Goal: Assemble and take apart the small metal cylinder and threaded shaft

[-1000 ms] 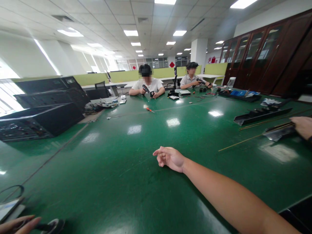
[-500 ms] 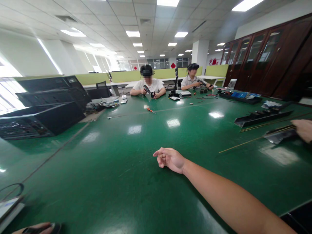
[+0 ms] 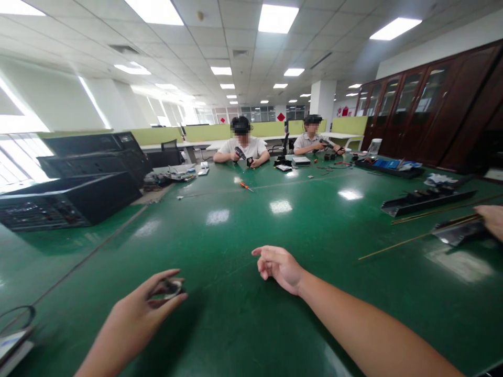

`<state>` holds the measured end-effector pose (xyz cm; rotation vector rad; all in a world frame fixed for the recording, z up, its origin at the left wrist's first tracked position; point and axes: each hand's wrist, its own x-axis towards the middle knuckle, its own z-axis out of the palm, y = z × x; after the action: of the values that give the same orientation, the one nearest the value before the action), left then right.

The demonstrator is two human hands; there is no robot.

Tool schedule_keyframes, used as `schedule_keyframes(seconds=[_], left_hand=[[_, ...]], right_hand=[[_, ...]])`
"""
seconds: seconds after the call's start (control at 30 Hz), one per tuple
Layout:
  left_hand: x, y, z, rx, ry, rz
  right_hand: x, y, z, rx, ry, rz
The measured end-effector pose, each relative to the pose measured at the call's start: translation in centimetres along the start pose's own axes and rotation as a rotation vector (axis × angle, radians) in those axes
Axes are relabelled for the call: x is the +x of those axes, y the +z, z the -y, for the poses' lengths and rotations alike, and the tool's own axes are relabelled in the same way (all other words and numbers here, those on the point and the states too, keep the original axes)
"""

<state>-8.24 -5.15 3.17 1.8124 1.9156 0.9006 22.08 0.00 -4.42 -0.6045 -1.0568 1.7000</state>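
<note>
Above the near left of the green table (image 3: 220,246), my left hand (image 3: 135,306) grips a small round dark part with a pale, silvery rim (image 3: 173,289) between thumb and fingers. Blur hides its exact kind. My right hand (image 3: 281,269) rests at the middle of the table, palm turned inward. Its index finger points left while the other fingers are loosely curled, and nothing shows in it. A gap of bare tabletop separates the two hands.
Black computer cases (image 3: 70,201) stand at left. An orange screwdriver (image 3: 246,187) lies farther back. Two co-workers (image 3: 241,149) sit opposite with tools. At right, another person's hand (image 3: 491,220) is beside thin brass-coloured rods (image 3: 393,246) and a black metal channel (image 3: 428,201).
My left hand has come up from the bottom left corner toward the middle, carrying the round part. My right hand keeps its pose. The view has tilted slightly upward.
</note>
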Motion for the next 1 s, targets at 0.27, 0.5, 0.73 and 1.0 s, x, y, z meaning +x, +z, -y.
schedule_keyframes(seconds=[0.27, 0.5, 0.73, 1.0], left_hand=[[3.1, 11.0, -7.4, -0.092, 0.364, 0.187], [3.0, 12.6, -5.5, -0.222, 0.321, 0.327], [3.6, 13.1, -5.2, -0.347, 0.231, 0.339], [3.7, 13.1, -4.7, -0.409, 0.22, 0.344]], right_hand=[[0.9, -1.8, -1.0, -0.537, -0.195, -0.343], [-0.1, -1.4, -1.3, -0.872, -0.25, -0.207], [-0.6, -0.6, -0.8, -0.956, -0.164, -0.21], [-1.1, -0.3, -0.6, -0.932, -0.122, -0.183]])
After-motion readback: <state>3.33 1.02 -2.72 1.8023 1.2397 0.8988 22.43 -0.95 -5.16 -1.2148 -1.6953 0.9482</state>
